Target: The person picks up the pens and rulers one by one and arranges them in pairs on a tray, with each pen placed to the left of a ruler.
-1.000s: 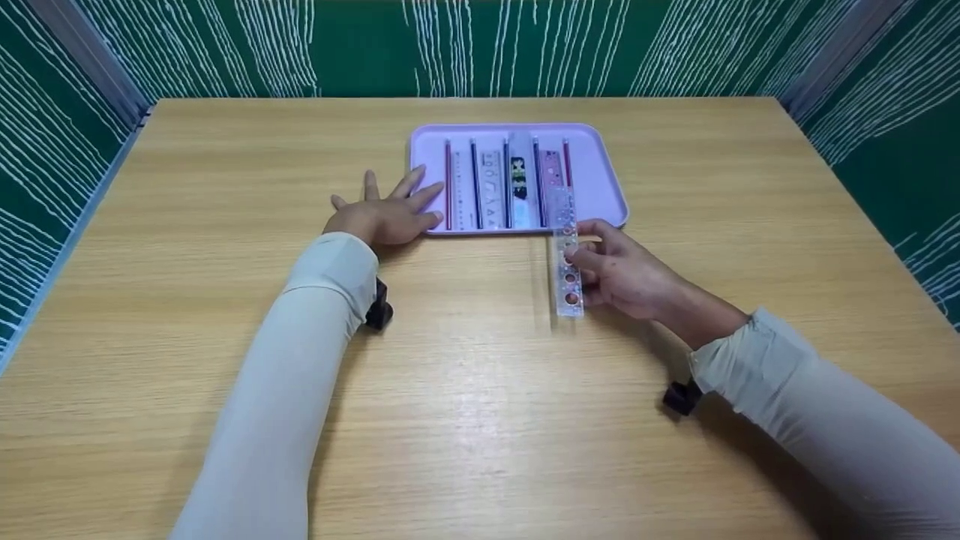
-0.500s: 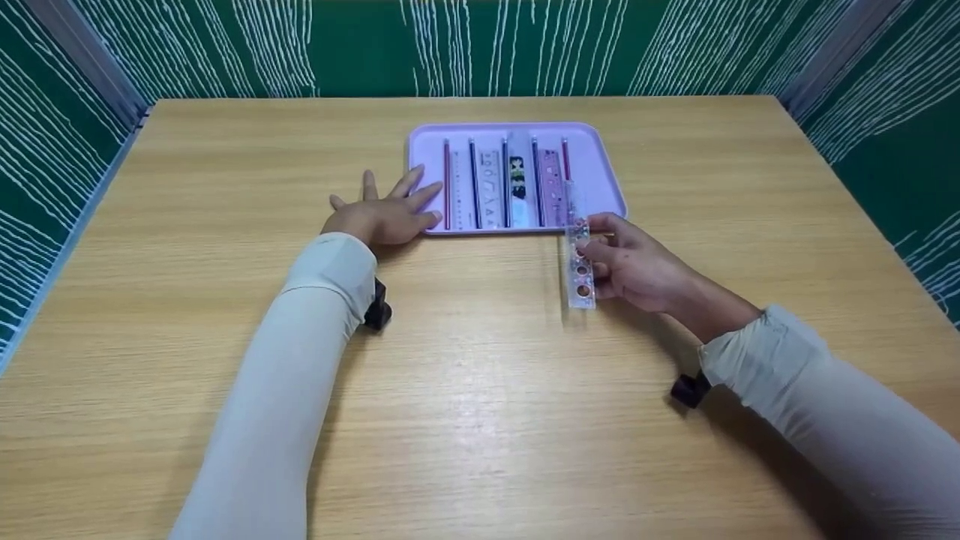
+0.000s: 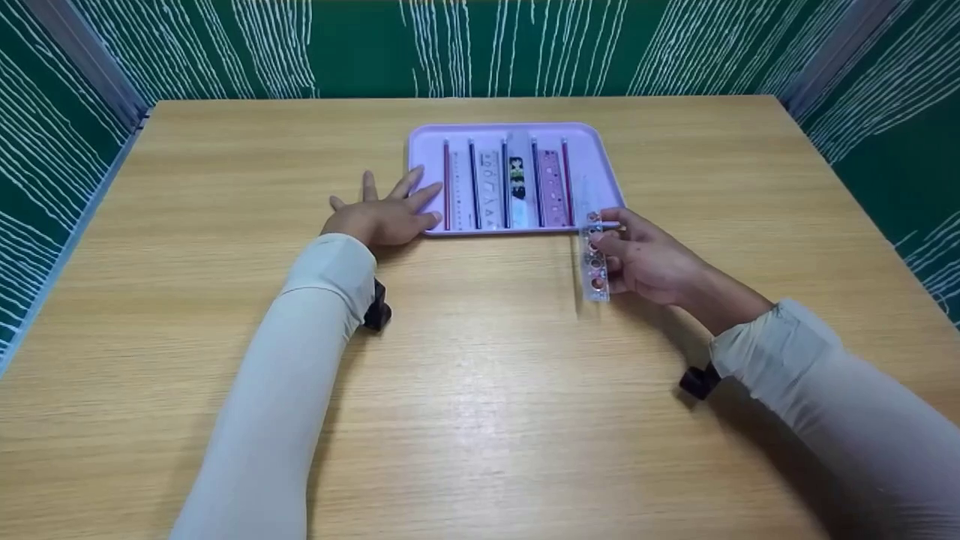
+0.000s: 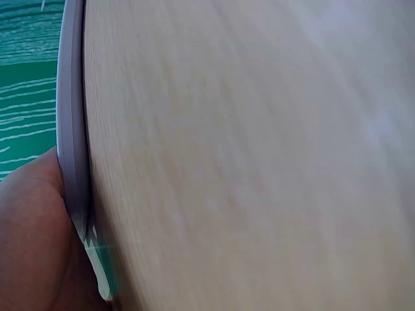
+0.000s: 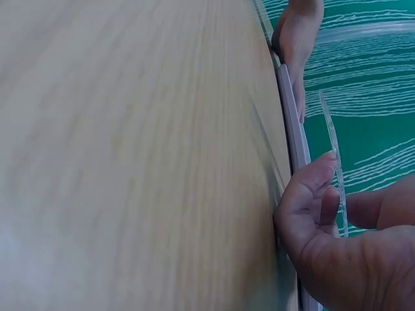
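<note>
My right hand point(image 3: 651, 259) pinches a clear ruler point(image 3: 589, 274) with round holes and small coloured prints between thumb and fingers. The ruler's far end is over the right part of a lilac tray point(image 3: 596, 154); its near end sticks out past the front rim. Edge-on in the right wrist view, the ruler point(image 5: 332, 136) stands apart from the tray's rim point(image 5: 293, 123). My left hand point(image 3: 386, 215), fingers spread, rests at the tray's left front corner. In the left wrist view, that hand point(image 4: 32, 240) is against the tray's rim point(image 4: 72, 123).
Pencils and rulers alternate in the tray: a red pencil point(image 3: 447, 187) at the left, a stencil ruler point(image 3: 489, 191), a cartoon ruler point(image 3: 517, 169), a pink ruler point(image 3: 552, 187) and another red pencil point(image 3: 567, 180). A wooden table point(image 3: 480, 375) lies beneath; green walls point(image 3: 360, 45) surround it.
My right hand has carried the clear ruler rightward and slightly away, off the pink ruler and past the right red pencil. The left hand and tray have stayed put.
</note>
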The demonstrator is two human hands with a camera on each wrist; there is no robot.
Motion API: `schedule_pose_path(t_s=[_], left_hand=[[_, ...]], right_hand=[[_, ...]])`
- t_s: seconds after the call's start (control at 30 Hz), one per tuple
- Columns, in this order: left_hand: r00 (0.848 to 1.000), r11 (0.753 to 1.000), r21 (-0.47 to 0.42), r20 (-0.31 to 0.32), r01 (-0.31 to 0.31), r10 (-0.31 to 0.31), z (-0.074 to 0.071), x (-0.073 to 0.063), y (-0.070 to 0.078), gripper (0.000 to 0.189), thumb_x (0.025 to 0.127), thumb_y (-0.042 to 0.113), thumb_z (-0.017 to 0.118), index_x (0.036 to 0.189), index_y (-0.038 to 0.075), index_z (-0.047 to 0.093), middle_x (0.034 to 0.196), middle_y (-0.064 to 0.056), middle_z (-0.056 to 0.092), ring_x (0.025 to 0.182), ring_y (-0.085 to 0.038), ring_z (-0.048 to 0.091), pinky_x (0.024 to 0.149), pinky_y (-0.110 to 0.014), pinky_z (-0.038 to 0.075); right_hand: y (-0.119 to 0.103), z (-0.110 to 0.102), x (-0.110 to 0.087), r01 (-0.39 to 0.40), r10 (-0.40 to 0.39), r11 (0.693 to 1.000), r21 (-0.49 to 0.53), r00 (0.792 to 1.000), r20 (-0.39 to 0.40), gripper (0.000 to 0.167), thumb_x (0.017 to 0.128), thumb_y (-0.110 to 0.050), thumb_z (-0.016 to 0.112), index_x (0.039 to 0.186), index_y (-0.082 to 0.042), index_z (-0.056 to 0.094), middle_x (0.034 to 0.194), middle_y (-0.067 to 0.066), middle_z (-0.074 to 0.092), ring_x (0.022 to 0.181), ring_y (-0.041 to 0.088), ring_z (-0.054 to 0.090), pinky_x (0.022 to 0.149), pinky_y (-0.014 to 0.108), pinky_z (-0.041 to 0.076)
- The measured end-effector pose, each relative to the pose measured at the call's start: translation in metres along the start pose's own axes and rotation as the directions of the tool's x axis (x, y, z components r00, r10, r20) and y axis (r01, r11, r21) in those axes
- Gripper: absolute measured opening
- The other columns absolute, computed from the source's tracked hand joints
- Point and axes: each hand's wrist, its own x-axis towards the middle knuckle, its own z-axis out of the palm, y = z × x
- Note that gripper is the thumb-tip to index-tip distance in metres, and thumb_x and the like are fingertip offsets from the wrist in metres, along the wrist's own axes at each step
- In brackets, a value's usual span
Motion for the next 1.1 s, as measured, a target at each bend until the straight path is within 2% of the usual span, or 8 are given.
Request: schedule_pose_path(t_s=[0.2, 0.43, 0.67, 0.9, 1.1], left_hand=[[1.000, 1.000, -0.001, -0.001, -0.001, 0.001, 0.001, 0.001, -0.001, 0.062, 0.102, 0.071, 0.024, 0.154, 0.060, -0.008, 0.161, 0.025, -0.035, 0.145, -0.046, -0.039, 0.099, -0.087, -0.022], [1.000, 1.000, 0.000, 0.000, 0.001, -0.001, 0.001, 0.001, -0.002, 0.062, 0.102, 0.071, 0.023, 0.154, 0.060, -0.009, 0.161, 0.025, -0.035, 0.145, -0.046, -0.039, 0.098, -0.087, -0.021], [1.000, 1.000, 0.000, 0.005, 0.008, -0.008, 0.000, 0.000, -0.001, 0.062, 0.102, 0.070, 0.024, 0.154, 0.061, -0.008, 0.161, 0.024, -0.035, 0.145, -0.046, -0.040, 0.100, -0.088, -0.021], [1.000, 1.000, 0.003, 0.001, 0.005, -0.005, 0.000, 0.001, -0.001, 0.062, 0.101, 0.071, 0.024, 0.154, 0.062, -0.008, 0.161, 0.025, -0.035, 0.145, -0.046, -0.039, 0.099, -0.088, -0.020], [1.000, 1.000, -0.002, 0.002, 0.006, -0.006, 0.000, 0.002, -0.001, 0.062, 0.102, 0.071, 0.024, 0.153, 0.062, -0.008, 0.161, 0.025, -0.035, 0.145, -0.045, -0.040, 0.099, -0.087, -0.021]], right_hand=[[-0.004, -0.009, 0.001, -0.010, 0.010, 1.000, -0.013, 1.000, 0.000, 0.039, 0.110, -0.018, 0.046, 0.146, -0.016, 0.032, 0.109, 0.008, 0.050, 0.081, 0.017, 0.060, 0.071, 0.033, 0.058], [-0.009, -0.012, 0.003, -0.013, 0.012, 1.000, -0.025, 0.999, -0.052, 0.040, 0.109, -0.018, 0.046, 0.146, -0.015, 0.031, 0.107, 0.006, 0.052, 0.080, 0.016, 0.058, 0.070, 0.032, 0.057], [-0.015, -0.014, 0.011, 0.005, -0.005, 1.000, -0.001, 0.998, -0.057, 0.038, 0.109, -0.017, 0.045, 0.145, -0.013, 0.031, 0.108, 0.008, 0.053, 0.075, 0.018, 0.060, 0.066, 0.032, 0.056], [-0.026, -0.019, 0.017, -0.025, 0.018, 0.996, -0.090, 0.997, -0.069, 0.043, 0.111, -0.022, 0.042, 0.151, -0.015, 0.029, 0.122, 0.010, 0.050, 0.092, 0.018, 0.060, 0.076, 0.034, 0.057], [-0.035, -0.023, 0.023, -0.058, 0.048, 0.991, -0.118, 0.995, -0.083, 0.045, 0.111, -0.025, 0.041, 0.153, -0.019, 0.029, 0.133, 0.012, 0.044, 0.099, 0.020, 0.058, 0.077, 0.032, 0.056]])
